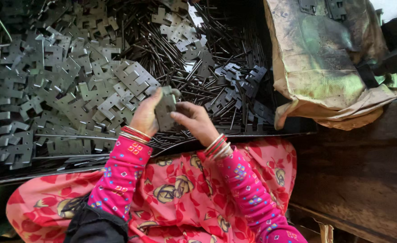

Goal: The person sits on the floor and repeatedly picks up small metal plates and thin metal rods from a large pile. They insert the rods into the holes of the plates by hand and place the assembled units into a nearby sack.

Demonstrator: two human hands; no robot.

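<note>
Both my hands meet at the middle of the view over a tray of metal parts. My left hand (pixel 145 114) and my right hand (pixel 197 120) together grip a grey notched hinge plate (pixel 165 107), held upright between the fingers. Bangles ring both wrists, and pink patterned sleeves cover my arms. Just beyond the hands lies a heap of similar flat hinge plates (pixel 68 85), with a mass of thin dark metal pins (pixel 216 36) to its right.
A dirty tan sack (pixel 324 63) with a few plates on it lies at the upper right. A dark wooden surface (pixel 360 175) fills the lower right. My lap in pink floral cloth (pixel 180 193) sits below the tray's front edge (pixel 72 168).
</note>
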